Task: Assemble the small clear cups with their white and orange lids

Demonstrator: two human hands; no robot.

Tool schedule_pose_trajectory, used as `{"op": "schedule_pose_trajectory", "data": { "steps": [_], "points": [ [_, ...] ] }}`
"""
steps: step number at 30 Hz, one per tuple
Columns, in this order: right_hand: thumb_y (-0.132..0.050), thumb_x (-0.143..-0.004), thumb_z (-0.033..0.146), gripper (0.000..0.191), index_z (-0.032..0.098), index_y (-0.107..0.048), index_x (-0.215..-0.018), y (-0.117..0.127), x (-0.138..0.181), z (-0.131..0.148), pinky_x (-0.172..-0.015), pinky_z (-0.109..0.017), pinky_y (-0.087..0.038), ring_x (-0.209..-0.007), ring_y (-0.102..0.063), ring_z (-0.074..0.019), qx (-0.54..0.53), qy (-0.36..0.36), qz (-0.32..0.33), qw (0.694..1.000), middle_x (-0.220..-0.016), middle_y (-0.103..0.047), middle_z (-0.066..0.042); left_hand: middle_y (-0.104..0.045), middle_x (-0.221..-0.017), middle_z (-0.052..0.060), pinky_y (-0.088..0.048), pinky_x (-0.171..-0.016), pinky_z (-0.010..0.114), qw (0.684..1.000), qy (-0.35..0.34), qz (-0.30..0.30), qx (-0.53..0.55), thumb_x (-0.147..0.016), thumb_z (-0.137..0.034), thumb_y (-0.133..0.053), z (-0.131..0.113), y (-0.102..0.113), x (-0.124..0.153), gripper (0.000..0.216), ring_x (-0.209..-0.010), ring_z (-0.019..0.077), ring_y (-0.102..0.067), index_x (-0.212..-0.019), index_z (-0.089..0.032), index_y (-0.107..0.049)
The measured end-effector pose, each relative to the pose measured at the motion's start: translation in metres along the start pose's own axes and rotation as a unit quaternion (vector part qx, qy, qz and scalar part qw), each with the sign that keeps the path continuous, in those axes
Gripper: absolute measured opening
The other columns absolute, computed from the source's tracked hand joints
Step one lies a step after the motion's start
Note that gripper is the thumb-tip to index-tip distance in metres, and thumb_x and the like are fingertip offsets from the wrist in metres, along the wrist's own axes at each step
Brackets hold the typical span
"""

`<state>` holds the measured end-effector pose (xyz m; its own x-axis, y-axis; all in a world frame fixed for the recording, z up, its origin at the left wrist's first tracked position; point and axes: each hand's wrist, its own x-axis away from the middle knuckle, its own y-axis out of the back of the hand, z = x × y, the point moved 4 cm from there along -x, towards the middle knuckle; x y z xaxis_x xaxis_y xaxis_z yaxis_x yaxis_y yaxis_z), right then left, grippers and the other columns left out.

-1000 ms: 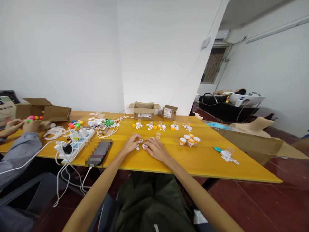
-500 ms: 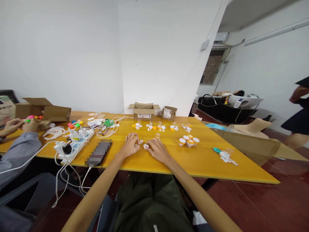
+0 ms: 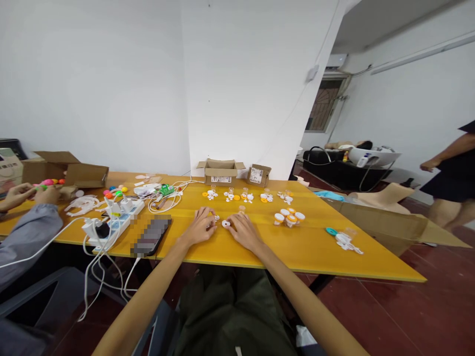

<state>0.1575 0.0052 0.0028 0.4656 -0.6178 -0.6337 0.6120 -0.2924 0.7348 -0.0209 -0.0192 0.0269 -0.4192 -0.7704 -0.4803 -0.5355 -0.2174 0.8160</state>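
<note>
My right hand (image 3: 243, 230) rests low over the table, its thumb and fingertips closed on a small round white plastic disc (image 3: 225, 224) with a hole or dark spot in it. To its left, my left hand (image 3: 202, 226) is curled, with thumb and fingertips together; whatever they pinch is too small to name. Small white plastic parts (image 3: 216, 217) lie just beyond the left fingertips. A clear little cup (image 3: 242, 209) stands behind my right hand. Several clear containers with white and orange tops (image 3: 291, 217) are grouped to the right.
Piles of white and orange parts (image 3: 237, 198) line the back, before two cardboard boxes (image 3: 222, 173). Teal and white pieces (image 3: 345, 238) lie right. A phone (image 3: 154, 236) and power strip (image 3: 118, 222) with cables sit left. A co-worker's hands (image 3: 46, 194) handle colourful pieces; another person stands far right.
My left fingers have drawn in and curled near the small white parts. My right hand still holds the disc, which has turned slightly. The person at far right has shifted left.
</note>
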Motion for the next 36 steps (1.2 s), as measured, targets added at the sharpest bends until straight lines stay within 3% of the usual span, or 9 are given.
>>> {"op": "schedule_pose_trajectory", "data": {
  "steps": [5, 11, 16, 23, 29, 36],
  "points": [
    [-0.053, -0.095, 0.024, 0.010, 0.025, -0.063, -0.091, 0.004, -0.001, -0.008, -0.082, -0.038, -0.049, -0.095, -0.063, -0.0253, -0.008, -0.059, -0.060, 0.996, -0.095, -0.070, -0.006, -0.059, -0.117, 0.007, -0.037, -0.100, 0.044, 1.000, -0.013, -0.003, 0.011, -0.087, -0.019, -0.059, -0.006, -0.002, -0.005, 0.009, -0.112, 0.0262, -0.047, -0.083, -0.023, -0.065],
    [-0.053, -0.094, 0.026, 0.011, 0.026, -0.064, -0.095, 0.009, -0.001, -0.012, -0.088, -0.041, -0.051, -0.101, -0.063, -0.0270, -0.027, -0.078, -0.099, 0.992, -0.100, -0.071, -0.008, -0.061, -0.115, 0.006, -0.036, -0.101, 0.044, 0.999, -0.022, 0.019, 0.036, -0.089, -0.023, -0.062, -0.013, -0.012, -0.013, 0.007, -0.114, 0.0264, -0.048, -0.084, -0.024, -0.067],
    [-0.052, -0.094, 0.026, 0.014, 0.027, -0.065, -0.097, 0.007, 0.000, -0.012, -0.090, -0.043, -0.051, -0.101, -0.063, -0.0270, -0.038, -0.064, -0.083, 0.994, -0.100, -0.070, -0.007, -0.063, -0.110, 0.005, -0.037, -0.100, 0.043, 0.997, -0.011, 0.026, 0.065, -0.087, -0.030, -0.067, -0.013, -0.015, -0.015, 0.005, -0.110, 0.0259, -0.050, -0.086, -0.025, -0.067],
    [-0.054, -0.095, 0.028, 0.011, 0.026, -0.066, -0.094, 0.009, 0.000, -0.003, -0.089, -0.040, -0.051, -0.096, -0.064, -0.0245, -0.066, -0.043, -0.051, 0.996, -0.096, -0.071, -0.005, -0.064, -0.101, 0.004, -0.037, -0.097, 0.039, 0.993, 0.058, -0.047, 0.087, -0.095, -0.032, -0.053, -0.003, -0.004, -0.016, 0.015, -0.103, 0.0235, -0.050, -0.088, -0.023, -0.064],
    [-0.056, -0.096, 0.029, 0.010, 0.025, -0.066, -0.096, 0.010, 0.000, 0.004, -0.089, -0.038, -0.050, -0.096, -0.064, -0.0227, -0.094, -0.016, -0.031, 0.995, -0.099, -0.071, -0.005, -0.064, -0.096, 0.003, -0.036, -0.097, 0.040, 0.990, 0.083, -0.075, 0.083, -0.095, -0.029, -0.052, -0.003, 0.001, -0.015, 0.015, -0.101, 0.0241, -0.050, -0.085, -0.023, -0.062],
    [-0.061, -0.093, 0.029, 0.008, 0.025, -0.067, -0.097, 0.008, 0.001, 0.007, -0.087, -0.038, -0.050, -0.092, -0.064, -0.0229, -0.099, -0.002, -0.002, 0.995, -0.097, -0.070, -0.005, -0.064, -0.093, 0.003, -0.037, -0.094, 0.039, 0.992, 0.068, -0.075, 0.077, -0.094, -0.028, -0.053, -0.003, 0.000, -0.016, 0.015, -0.099, 0.0241, -0.051, -0.084, -0.024, -0.063]
  ]
}}
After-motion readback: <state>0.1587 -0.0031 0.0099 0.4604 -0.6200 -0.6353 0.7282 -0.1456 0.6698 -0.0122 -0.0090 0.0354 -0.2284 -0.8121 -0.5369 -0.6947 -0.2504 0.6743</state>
